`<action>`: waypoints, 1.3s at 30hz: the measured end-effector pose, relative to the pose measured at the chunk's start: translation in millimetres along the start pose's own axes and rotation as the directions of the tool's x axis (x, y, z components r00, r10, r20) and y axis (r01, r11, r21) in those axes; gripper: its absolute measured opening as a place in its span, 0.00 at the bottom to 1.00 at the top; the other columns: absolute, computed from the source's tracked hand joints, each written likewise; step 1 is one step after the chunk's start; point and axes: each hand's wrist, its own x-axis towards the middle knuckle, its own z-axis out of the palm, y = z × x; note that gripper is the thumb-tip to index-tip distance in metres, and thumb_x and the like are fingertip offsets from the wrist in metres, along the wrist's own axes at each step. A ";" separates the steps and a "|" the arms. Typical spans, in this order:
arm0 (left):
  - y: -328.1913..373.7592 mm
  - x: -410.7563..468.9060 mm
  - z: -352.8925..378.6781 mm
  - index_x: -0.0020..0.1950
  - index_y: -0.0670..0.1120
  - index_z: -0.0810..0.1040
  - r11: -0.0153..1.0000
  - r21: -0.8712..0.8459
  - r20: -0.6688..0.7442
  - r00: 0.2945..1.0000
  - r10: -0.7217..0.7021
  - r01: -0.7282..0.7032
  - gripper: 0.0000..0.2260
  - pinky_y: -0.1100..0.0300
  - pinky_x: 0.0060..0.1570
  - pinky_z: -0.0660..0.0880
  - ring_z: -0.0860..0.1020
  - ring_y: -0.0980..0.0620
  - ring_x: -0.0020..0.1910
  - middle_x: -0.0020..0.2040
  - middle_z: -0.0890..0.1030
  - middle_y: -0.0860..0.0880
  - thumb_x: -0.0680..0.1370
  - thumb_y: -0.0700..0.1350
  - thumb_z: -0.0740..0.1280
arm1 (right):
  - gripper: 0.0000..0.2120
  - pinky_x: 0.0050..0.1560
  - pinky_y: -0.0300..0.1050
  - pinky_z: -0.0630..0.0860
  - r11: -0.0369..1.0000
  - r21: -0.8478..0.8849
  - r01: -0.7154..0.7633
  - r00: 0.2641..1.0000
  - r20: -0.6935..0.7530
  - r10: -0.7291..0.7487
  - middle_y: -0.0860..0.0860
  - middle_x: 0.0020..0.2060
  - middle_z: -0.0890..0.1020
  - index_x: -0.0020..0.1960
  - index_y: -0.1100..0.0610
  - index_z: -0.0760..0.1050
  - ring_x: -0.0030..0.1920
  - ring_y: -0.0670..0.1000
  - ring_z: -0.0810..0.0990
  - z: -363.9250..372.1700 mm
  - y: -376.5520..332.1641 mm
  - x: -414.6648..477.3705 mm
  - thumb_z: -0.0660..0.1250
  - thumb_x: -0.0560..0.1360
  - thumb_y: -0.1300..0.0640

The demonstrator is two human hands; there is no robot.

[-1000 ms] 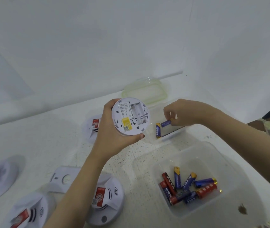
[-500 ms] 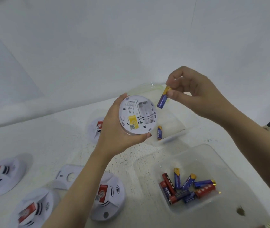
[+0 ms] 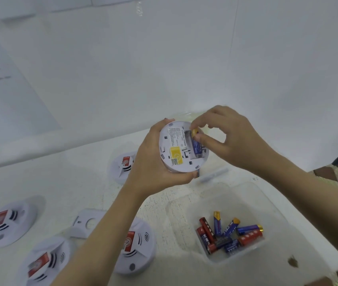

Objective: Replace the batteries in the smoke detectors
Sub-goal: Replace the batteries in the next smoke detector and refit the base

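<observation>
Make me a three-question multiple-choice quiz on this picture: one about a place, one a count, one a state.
1. Where do the loose batteries lie? A in the clear tub B on a chair C in a pocket
2. How many smoke detectors lie on the table? A two B four C six
3. What is the right hand doing? A resting flat B pinching a blue battery at the detector held by the left hand C waving

Answers: 1 A, piled inside it. 2 B, four lie face up. 3 B, finger and thumb pinch its gold end.
</observation>
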 end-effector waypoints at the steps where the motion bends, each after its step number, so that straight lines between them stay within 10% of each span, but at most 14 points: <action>1: 1.2 1.0 0.0 0.65 0.61 0.63 1.000 0.008 -0.010 1.000 0.010 -0.010 0.40 0.62 0.57 0.76 0.75 0.56 0.60 0.60 0.74 0.60 0.57 0.57 0.77 | 0.08 0.49 0.30 0.66 1.000 -0.002 -0.003 1.000 -0.011 0.003 0.46 0.45 0.76 0.51 0.53 0.78 0.46 0.42 0.71 1.1 1.1 -0.5 0.65 0.74 0.55; 17: 0.4 1.4 0.9 0.66 0.45 0.67 0.967 0.196 -0.183 0.963 0.197 -0.160 0.40 0.35 0.56 0.74 0.78 0.44 0.56 0.57 0.74 0.51 0.59 0.60 0.74 | 0.12 0.34 0.50 0.77 0.991 0.006 0.137 0.990 -0.033 -0.137 0.54 0.46 0.82 0.53 0.62 0.77 0.41 0.54 0.80 15.0 -13.0 -14.7 0.57 0.77 0.60; 26: -24.5 3.0 -4.5 0.60 0.71 0.61 0.995 0.074 -0.190 0.981 -0.049 0.064 0.38 0.50 0.57 0.76 0.76 0.55 0.59 0.58 0.75 0.59 0.58 0.56 0.78 | 0.13 0.47 0.31 0.76 0.921 0.356 -0.156 0.980 -0.063 0.191 0.40 0.48 0.81 0.56 0.52 0.78 0.47 0.40 0.81 29.9 4.5 -9.8 0.58 0.77 0.61; 33: -53.6 -10.5 -2.4 0.62 0.64 0.64 0.981 0.007 -0.172 0.966 -0.192 0.196 0.39 0.47 0.59 0.76 0.74 0.54 0.62 0.61 0.74 0.57 0.57 0.55 0.80 | 0.11 0.50 0.39 0.71 0.848 -0.278 -0.451 0.731 0.430 0.530 0.47 0.47 0.78 0.56 0.53 0.77 0.45 0.46 0.74 59.5 41.4 1.8 0.67 0.75 0.54; 39: -56.2 -15.3 -2.9 0.61 0.66 0.63 0.971 -0.005 -0.160 0.958 -0.238 0.240 0.39 0.51 0.59 0.76 0.74 0.59 0.61 0.59 0.73 0.64 0.56 0.55 0.79 | 0.12 0.47 0.50 0.78 0.813 -0.379 -0.443 0.635 0.507 0.582 0.60 0.49 0.81 0.48 0.66 0.80 0.44 0.56 0.80 73.8 35.4 9.1 0.72 0.69 0.59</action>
